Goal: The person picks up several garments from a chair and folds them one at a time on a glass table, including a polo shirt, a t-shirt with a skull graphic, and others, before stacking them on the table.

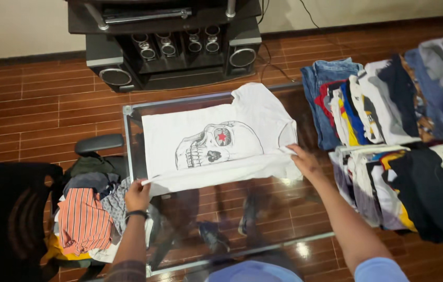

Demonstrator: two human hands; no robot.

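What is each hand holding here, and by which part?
Both hold the white skull-print T-shirt on the glass table: the left hand grips the hem corner, the right hand pinches the folded near edge by the sleeve.

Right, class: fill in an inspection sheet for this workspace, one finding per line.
Surface: glass table, floor visible through it.
Job's things: white skull-print T-shirt lying flat, near edge folded over.
Clutter: unfolded clothes on chair at left; folded stacks at right.
Hands: left hand and right hand each pinch the shirt's folded edge.
Cables: black cable behind speaker stand.
Surroundings: wood-tone floor, pale wall.
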